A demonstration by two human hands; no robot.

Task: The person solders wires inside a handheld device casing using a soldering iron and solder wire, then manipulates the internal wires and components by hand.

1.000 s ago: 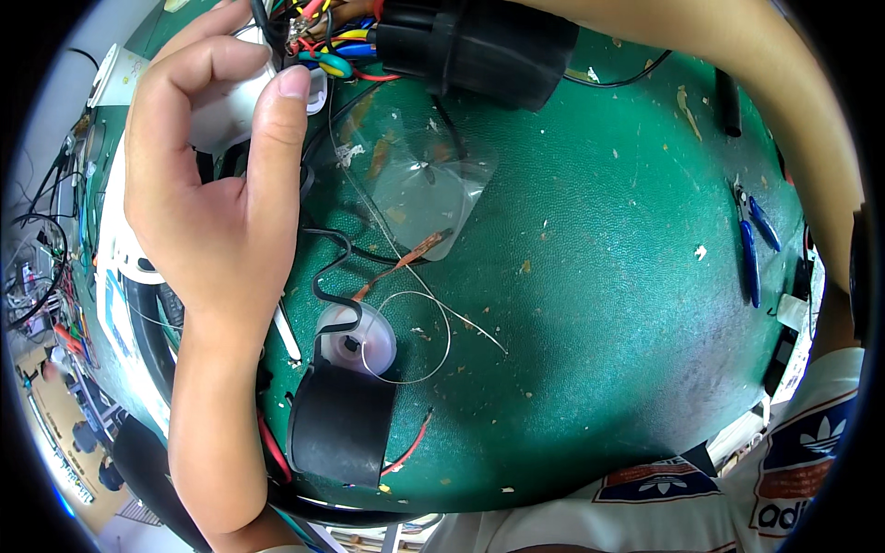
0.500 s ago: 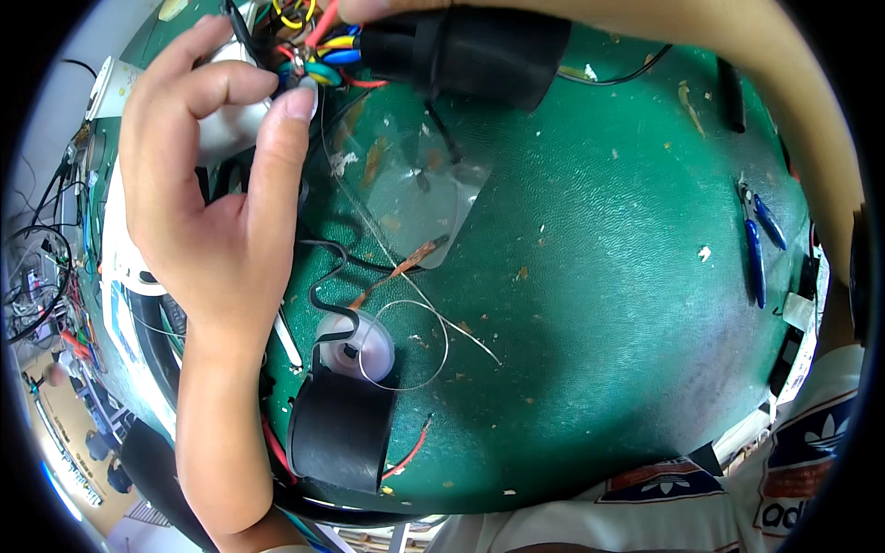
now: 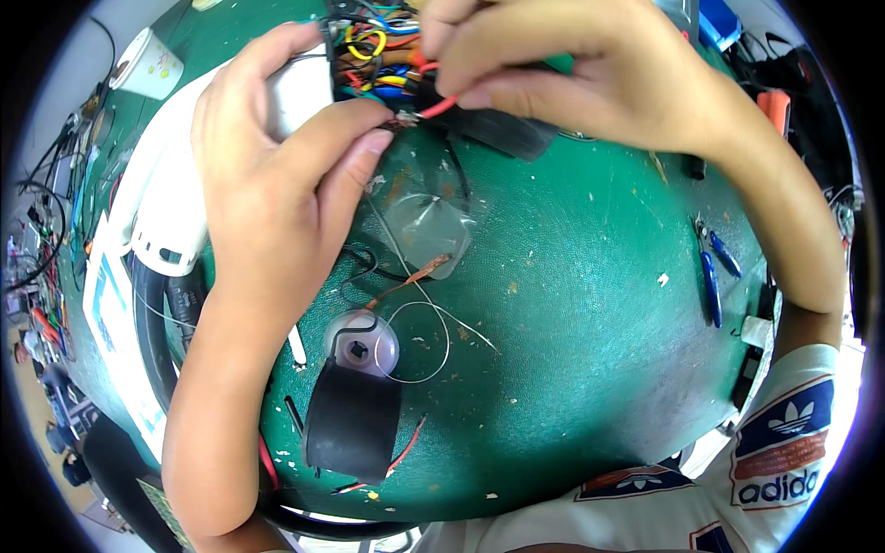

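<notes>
At the far side of the table, my left hand [image 3: 277, 175] pinches dark wires with a bare, silvery end between thumb and finger. My right hand [image 3: 590, 83] grips a red wire [image 3: 438, 108], whose tip meets that bare end. Behind the fingertips is a bundle of coloured wires [image 3: 373, 46], yellow, blue, orange and black among them. A wide black sleeve [image 3: 512, 134] lies under my right hand, partly covered by it. Beside my left hand is a white rounded housing [image 3: 300, 97], mostly hidden by the palm.
Blue-handled cutters [image 3: 710, 276] lie on the green tabletop [image 3: 572, 304] at right. Nearer me are a black cylinder [image 3: 355, 424], a translucent spool [image 3: 378, 352], a loop of thin wire [image 3: 449, 336] and a clear plastic bag [image 3: 438, 221]. A paper cup [image 3: 147, 66] stands far left.
My left hand has moved right, and its parted thumb and finger have closed on the dark wires. My right hand has come down into view, holding the red wire. The black sleeve has shifted nearer me.
</notes>
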